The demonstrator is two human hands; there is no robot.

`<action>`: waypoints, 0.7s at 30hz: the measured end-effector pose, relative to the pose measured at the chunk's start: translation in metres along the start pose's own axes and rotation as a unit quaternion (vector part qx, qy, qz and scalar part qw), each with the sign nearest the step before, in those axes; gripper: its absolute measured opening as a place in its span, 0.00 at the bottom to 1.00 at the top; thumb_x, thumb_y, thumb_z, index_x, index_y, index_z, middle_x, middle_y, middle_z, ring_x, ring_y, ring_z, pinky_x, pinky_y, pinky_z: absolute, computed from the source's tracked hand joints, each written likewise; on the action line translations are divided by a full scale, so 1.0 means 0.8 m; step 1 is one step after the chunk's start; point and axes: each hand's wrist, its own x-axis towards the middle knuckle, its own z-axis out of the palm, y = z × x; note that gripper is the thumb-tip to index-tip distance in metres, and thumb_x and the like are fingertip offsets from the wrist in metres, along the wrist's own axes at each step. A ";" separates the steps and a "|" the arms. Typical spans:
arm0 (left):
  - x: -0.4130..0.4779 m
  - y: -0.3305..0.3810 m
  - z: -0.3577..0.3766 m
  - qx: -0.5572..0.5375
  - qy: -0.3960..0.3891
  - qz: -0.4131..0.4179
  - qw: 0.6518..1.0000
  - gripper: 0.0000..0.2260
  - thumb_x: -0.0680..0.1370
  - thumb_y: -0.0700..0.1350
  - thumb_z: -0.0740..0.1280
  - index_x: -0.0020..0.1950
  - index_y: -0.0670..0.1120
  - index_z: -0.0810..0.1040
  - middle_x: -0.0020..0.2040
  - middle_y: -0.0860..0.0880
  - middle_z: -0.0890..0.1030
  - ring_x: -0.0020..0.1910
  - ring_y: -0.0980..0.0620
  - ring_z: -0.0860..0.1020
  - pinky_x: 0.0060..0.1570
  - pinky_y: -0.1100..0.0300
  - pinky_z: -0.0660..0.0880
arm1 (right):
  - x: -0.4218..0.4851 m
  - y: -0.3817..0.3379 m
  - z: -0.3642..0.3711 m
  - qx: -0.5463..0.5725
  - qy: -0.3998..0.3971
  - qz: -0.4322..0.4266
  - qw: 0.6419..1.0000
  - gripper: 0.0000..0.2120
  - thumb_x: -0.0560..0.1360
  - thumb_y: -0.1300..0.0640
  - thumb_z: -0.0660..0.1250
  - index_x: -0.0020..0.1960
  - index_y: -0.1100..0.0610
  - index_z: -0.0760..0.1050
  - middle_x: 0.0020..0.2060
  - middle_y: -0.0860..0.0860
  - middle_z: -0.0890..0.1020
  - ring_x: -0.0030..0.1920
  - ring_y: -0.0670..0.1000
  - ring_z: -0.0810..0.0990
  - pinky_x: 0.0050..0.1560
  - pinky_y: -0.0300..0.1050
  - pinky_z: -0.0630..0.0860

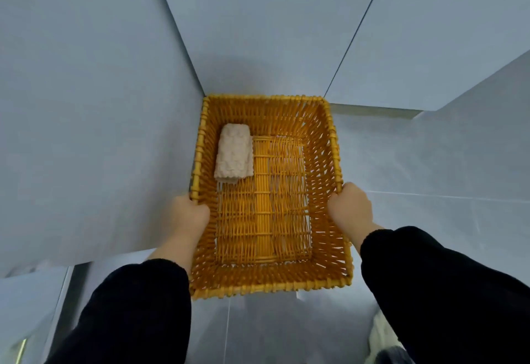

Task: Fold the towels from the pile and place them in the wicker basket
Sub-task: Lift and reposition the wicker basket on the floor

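Observation:
A yellow wicker basket (266, 286) fills the middle of the view, in a corner between pale grey panels. One folded beige towel (234, 154) lies inside it at the far left of the bottom. My left hand (189, 214) grips the basket's left rim, fingers curled over the edge. My right hand (350, 205) grips the right rim the same way. Both arms wear black sleeves. No towel pile shows in this view.
Grey wall panels (86, 105) rise on the left and behind the basket. A pale tiled floor (430, 162) spreads to the right and below. A bit of white cloth (381, 332) peeks out under my right sleeve at the lower right.

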 end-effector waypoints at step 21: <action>0.158 -0.059 0.149 0.019 -0.036 0.015 0.999 0.07 0.76 0.42 0.65 0.39 0.43 0.79 0.35 0.46 0.78 0.39 0.43 0.78 0.39 0.56 0.73 | 0.120 0.045 0.139 0.025 0.028 0.010 0.999 0.09 0.76 0.58 0.58 0.37 0.57 0.69 0.34 0.53 0.73 0.38 0.58 0.73 0.40 0.46 0.67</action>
